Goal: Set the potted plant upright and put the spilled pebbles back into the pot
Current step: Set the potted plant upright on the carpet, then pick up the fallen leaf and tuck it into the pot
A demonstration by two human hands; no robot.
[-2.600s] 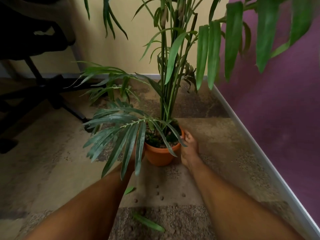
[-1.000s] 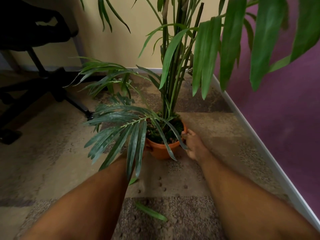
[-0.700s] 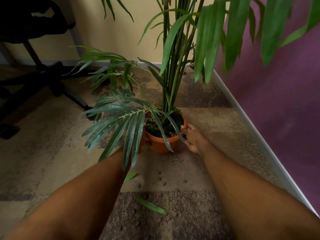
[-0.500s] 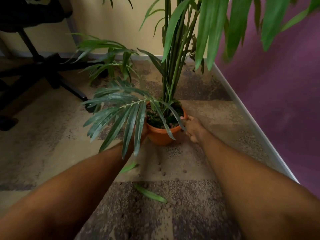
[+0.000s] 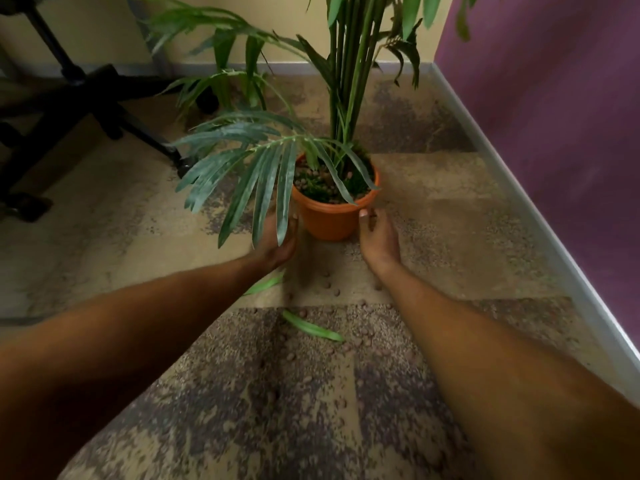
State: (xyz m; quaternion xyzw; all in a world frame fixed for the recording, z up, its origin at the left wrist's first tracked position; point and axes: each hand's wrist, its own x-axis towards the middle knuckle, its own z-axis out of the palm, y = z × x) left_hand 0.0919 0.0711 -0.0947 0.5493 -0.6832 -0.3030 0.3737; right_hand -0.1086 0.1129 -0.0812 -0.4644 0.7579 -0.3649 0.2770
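Observation:
The orange pot (image 5: pixel 331 218) stands upright on the carpet, with the plant's tall green stems (image 5: pixel 343 98) rising out of it and pebbles and moss inside. My left hand (image 5: pixel 277 242) lies just left of the pot's near side with straight fingers, partly hidden by a drooping frond. My right hand (image 5: pixel 378 239) is at the pot's near right, its fingertips at the pot wall under the rim. Neither hand wraps the pot. Several small brown spilled pebbles (image 5: pixel 327 285) lie scattered on the carpet between my forearms.
Two fallen green leaves (image 5: pixel 311 329) lie on the carpet among the pebbles. A black office chair base (image 5: pixel 86 95) stands at the left. A purple wall with a grey baseboard (image 5: pixel 519 192) runs along the right, a yellow wall behind.
The pot stays upright. Both hands have slid from the pot's sides toward its near side and loosened. My head has tipped down, showing more carpet and pebbles.

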